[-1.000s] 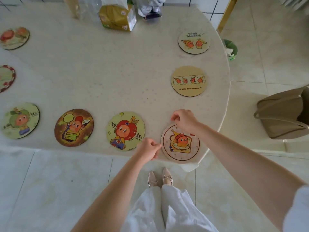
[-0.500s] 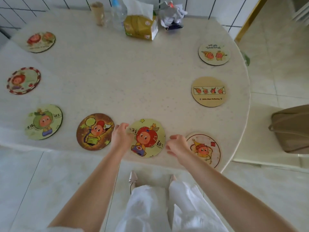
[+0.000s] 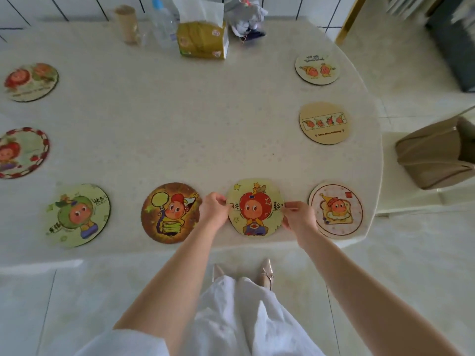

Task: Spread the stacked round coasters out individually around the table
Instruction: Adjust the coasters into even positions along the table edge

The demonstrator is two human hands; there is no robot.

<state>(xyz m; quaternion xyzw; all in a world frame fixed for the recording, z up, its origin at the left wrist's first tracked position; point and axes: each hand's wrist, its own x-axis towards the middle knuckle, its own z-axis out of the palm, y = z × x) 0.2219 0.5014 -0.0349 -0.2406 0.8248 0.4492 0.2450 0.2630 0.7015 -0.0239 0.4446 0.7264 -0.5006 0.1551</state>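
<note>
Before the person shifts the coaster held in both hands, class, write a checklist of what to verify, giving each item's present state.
1. Left hand pinches the yellow apple-head coaster at its left edge: ok.
2. Right hand grips its right edge: ok.
3. Gap to the brown coaster: ok, apart.
4. Gap to the toast coaster: ok, though the right hand covers part of it.
5. Second coaster stuck beneath the held one: cannot tell.
6. Coaster fully on the table, not overhanging the near edge: ok.

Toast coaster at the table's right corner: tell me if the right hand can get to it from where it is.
Probably yes: the right hand sits just beside the toast coaster, with nothing between, though it grips the apple coaster.
</note>
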